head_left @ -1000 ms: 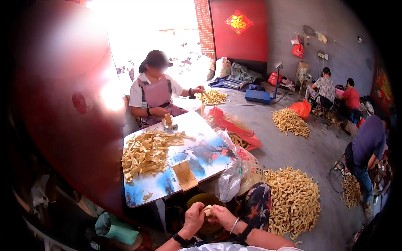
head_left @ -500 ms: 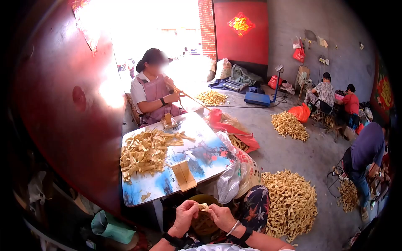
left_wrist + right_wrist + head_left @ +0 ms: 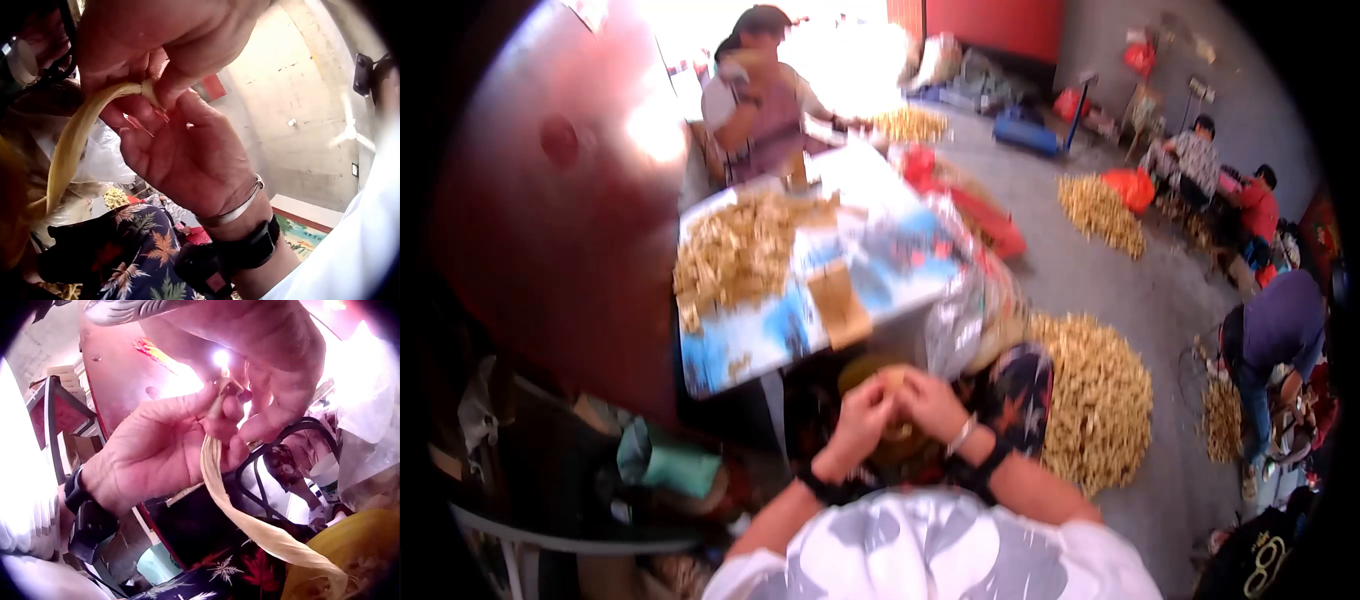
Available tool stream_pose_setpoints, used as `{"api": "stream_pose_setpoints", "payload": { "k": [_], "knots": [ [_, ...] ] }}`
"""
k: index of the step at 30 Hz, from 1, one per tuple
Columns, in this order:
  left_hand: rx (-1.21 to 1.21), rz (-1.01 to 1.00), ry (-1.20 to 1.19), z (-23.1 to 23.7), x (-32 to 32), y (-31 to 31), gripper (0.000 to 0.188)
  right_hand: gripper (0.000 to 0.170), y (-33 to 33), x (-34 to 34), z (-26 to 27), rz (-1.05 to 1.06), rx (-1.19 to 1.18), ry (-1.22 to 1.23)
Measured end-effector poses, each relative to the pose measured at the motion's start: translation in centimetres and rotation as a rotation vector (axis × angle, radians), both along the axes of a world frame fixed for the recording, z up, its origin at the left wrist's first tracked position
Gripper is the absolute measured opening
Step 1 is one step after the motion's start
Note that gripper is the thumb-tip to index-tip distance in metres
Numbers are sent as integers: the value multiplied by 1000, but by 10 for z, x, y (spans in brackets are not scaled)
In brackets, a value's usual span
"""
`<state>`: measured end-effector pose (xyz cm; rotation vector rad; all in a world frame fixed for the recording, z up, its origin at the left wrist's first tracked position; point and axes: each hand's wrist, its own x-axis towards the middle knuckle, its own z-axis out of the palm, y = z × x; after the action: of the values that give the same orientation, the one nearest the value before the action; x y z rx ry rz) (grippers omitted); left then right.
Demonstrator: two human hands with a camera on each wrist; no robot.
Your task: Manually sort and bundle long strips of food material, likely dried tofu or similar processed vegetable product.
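Both hands meet in front of the lap, in the lower middle of the head view. A long pale yellow strip (image 3: 250, 528), flat and creased, trails down from between them. My left hand (image 3: 862, 418) pinches its upper end between thumb and fingers, as the right wrist view shows. The right hand (image 3: 935, 402), with a bangle on its wrist, grips the same end from the other side. A small turned or looped bit of the strip (image 3: 134, 89) shows at the fingertips; fingers hide the rest. The strip's tail hangs toward a yellow basin (image 3: 375, 534) below.
A painted table (image 3: 890, 220) ahead bears a heap of yellow strips (image 3: 740, 250) and an angled wooden piece (image 3: 840, 310). A large pile of small yellow pieces (image 3: 1095, 400) lies on the floor at right. A person (image 3: 760, 110) sits across; others work at right.
The head view has tipped downward, showing more of my shirt. My hands have drawn closer together around the strip's end. The person across has lowered the raised strips and reaches rightward.
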<state>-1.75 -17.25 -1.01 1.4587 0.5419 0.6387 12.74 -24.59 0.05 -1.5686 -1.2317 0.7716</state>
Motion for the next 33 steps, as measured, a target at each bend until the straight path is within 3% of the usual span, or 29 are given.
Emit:
{"api": "stream_pose_setpoints", "payload": {
  "k": [1, 2, 4, 6, 10, 11, 14, 17, 20, 23, 27, 33],
  "knots": [
    [-61, -29, -126, 4, 3, -3, 19, 24, 7, 5, -24, 19, 186, -151],
    [-187, 20, -167, -21, 3, 1, 22, 24, 6, 0, -6, -14, 316, -114],
    [-478, -24, -242, 6, -4, -8, 23, 24, 3, -2, -5, -99, -18, 283],
    [-503, -28, -231, -5, -11, -4, 20, 27, 3, -5, -10, -113, 36, 277],
    [-118, 30, 33, -1, -17, -7, 15, 25, 2, -9, -4, -172, 140, -292],
    [71, 66, 109, -2, -17, -8, 12, 25, 4, -9, -5, -192, 168, -325],
    [213, 174, -7, -10, -11, -11, 10, 24, 8, -11, -4, -224, 162, -346],
    [260, 156, 38, -10, -16, -7, 11, 24, 7, -16, 4, -216, -40, 116],
    [105, 173, 119, -10, -22, -4, 14, 16, 8, -6, -4, 18, -119, 575],
    [101, 150, 74, -17, -21, -1, 16, 11, 4, -17, -1, 141, -127, 618],
    [-150, 115, 85, -1, -35, -5, 17, 12, 6, -5, -5, 38, -111, 741],
    [-385, 34, 43, 3, -40, 11, 18, 15, 17, 4, 5, 26, -210, 578]
  ]
}}
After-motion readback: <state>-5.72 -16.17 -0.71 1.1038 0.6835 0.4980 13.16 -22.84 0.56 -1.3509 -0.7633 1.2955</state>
